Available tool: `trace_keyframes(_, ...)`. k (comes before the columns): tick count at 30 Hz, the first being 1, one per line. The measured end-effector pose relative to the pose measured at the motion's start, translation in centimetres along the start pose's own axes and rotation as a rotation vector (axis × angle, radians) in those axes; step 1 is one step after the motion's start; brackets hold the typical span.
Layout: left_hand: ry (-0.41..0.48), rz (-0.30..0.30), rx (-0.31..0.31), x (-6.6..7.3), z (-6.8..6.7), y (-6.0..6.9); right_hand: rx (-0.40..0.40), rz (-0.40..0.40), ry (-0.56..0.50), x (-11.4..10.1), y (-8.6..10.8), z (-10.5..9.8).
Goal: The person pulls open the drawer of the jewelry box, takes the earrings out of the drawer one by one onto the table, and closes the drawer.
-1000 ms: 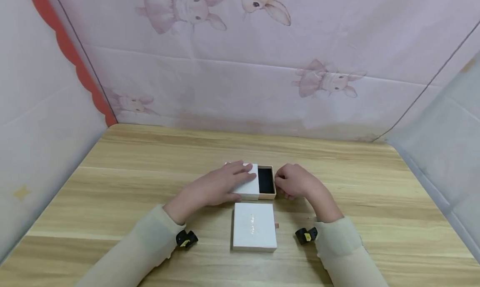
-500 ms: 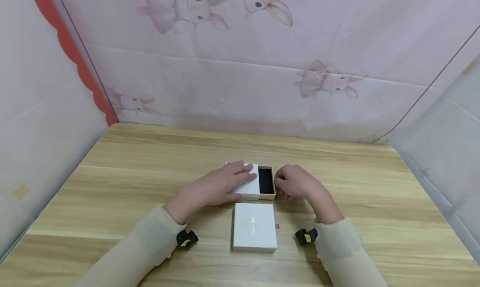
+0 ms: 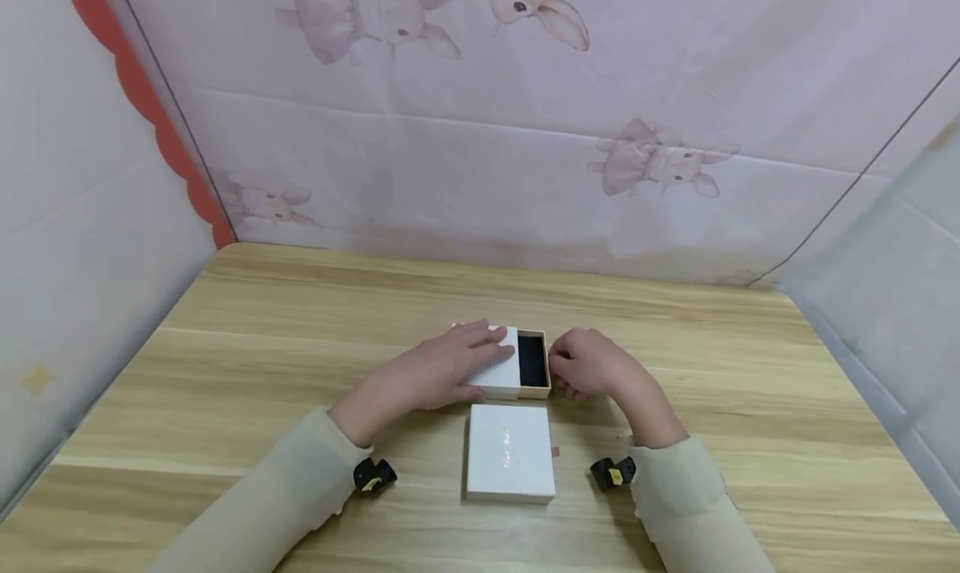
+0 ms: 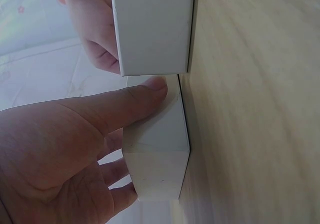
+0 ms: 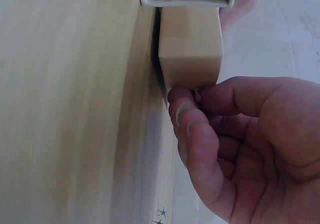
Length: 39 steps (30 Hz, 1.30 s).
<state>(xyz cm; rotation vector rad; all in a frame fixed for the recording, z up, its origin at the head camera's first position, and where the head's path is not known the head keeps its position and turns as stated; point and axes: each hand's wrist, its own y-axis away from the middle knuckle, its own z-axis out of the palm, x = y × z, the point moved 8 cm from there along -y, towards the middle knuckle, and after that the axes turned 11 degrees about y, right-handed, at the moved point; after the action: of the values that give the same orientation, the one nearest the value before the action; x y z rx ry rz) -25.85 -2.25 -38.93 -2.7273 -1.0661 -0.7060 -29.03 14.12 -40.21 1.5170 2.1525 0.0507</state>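
A white drawer box [image 3: 498, 380] lies on the table, its tan drawer [image 3: 536, 393] pulled partway out to the right with a black lining inside. My left hand [image 3: 442, 369] holds the outer sleeve, fingers spread over the top and thumb [image 4: 145, 96] against the near side. At the drawer's right end is my right hand [image 3: 592, 362]; its thumb and fingers pinch a small pull ribbon [image 5: 198, 94], mostly hidden by the fingertips. Nearer to me sits a second white box [image 3: 510, 452] with gold lettering, closed, a pinkish tab [image 3: 555, 451] sticking out at its right.
The wood-grain table [image 3: 300, 306] runs back to a pink rabbit-print cloth [image 3: 480, 165], with cloth walls on both sides. Black wrist cameras [image 3: 373, 477] sit by both cuffs, on either side of the nearer box.
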Motion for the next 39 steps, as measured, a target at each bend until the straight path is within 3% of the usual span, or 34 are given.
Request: trace_keyframes(39,-0.006,0.015,0.004,0.06,0.11,0.01,-0.005,-0.001,-0.012,-0.87,0.06,0.43)
